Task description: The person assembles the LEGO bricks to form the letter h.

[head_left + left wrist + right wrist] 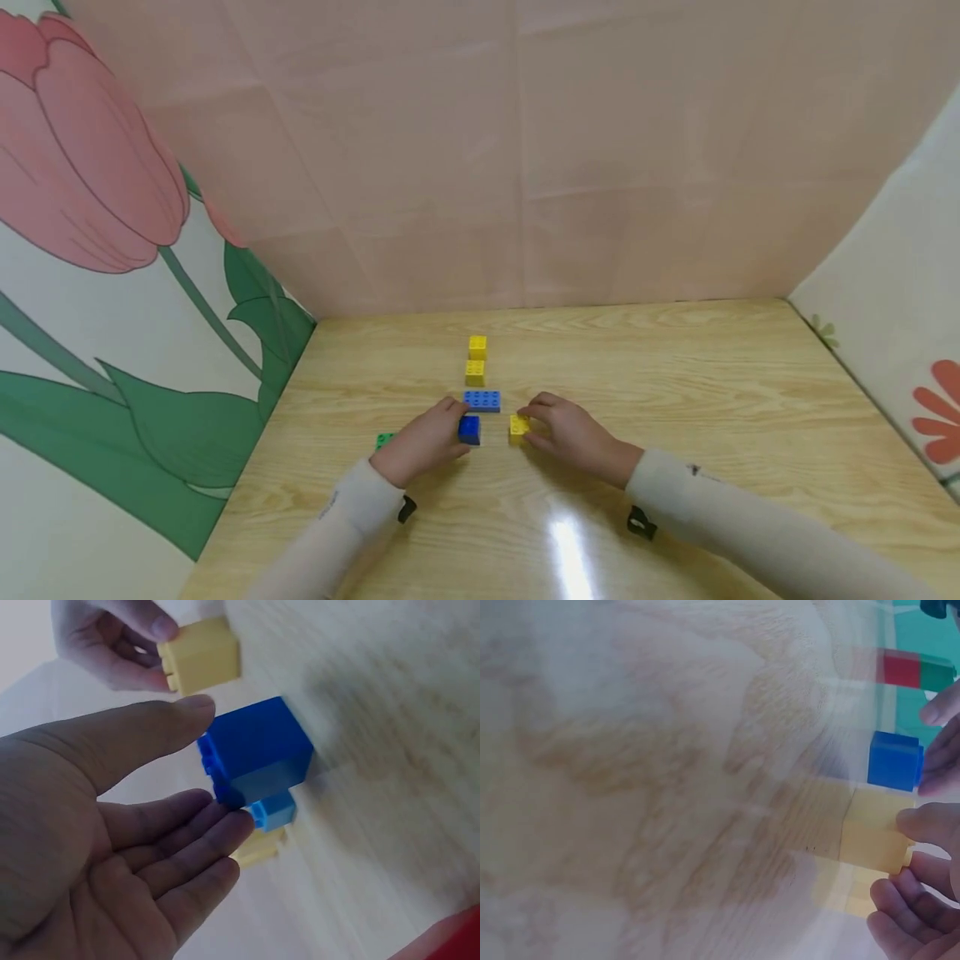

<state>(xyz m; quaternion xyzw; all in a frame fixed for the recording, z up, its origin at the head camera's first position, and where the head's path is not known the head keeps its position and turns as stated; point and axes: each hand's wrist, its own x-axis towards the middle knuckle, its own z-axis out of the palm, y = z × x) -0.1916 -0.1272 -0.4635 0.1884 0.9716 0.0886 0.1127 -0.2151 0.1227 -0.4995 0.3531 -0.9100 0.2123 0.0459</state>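
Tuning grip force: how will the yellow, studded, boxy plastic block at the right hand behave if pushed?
The yellow block is probably stiff: its edges look straight where the right hand pinches it. Flat faces suggest it would slide rather than roll. Its plain, smooth-looking sides may be slightly slippery.

Through the cameras, I saw on the table (712, 392) three yellow bricks (476, 372) and two blue bricks (486, 402); at left there stood a red brick (901, 667) under a green brick (385, 439).
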